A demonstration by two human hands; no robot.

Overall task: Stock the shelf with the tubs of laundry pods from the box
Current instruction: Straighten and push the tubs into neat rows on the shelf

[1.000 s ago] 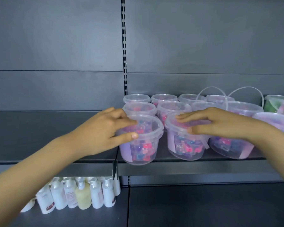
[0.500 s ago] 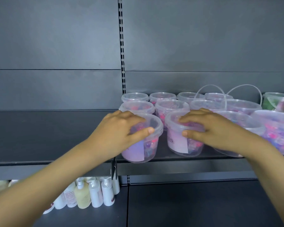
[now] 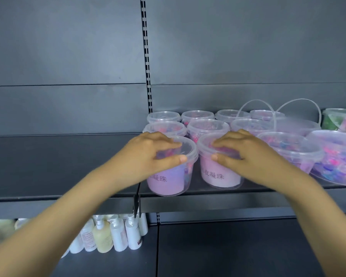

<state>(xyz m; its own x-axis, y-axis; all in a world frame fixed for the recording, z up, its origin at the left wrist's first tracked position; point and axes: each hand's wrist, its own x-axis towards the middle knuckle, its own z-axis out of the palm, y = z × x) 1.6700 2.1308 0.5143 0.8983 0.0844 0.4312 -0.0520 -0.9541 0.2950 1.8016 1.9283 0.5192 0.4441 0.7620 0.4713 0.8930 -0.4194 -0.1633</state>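
- Head view: gripping the left front tub [image 3: 174,176] of laundry pods from above with the left hand [image 3: 146,156], fingers curled over the clear lid, thumb pressed to the near rim.
- Gripping the right front tub [image 3: 220,174] the same way with the right hand [image 3: 248,154], fingers curved across the lid, thumb at the near rim.
- Standing upright, both, side by side and just apart at the front edge of the dark shelf [image 3: 58,166], purple labels facing out.
- Behind them, two more rows of small tubs [image 3: 208,126] with lids on; to the right, larger tubs [image 3: 288,148], thin handles raised over the rear ones.
- Cut off at the right edge: a green-filled tub [image 3: 336,118], too blurred to make out further.
- Partly covered by the hands: the label print, with only a few smeared characters showing.
- Down left, on the lower shelf [image 3: 228,246], a cluster of white and cream bottles [image 3: 108,234], partly hidden by the left forearm.
- At the back, grey metal panels split by a slotted upright [image 3: 146,56].
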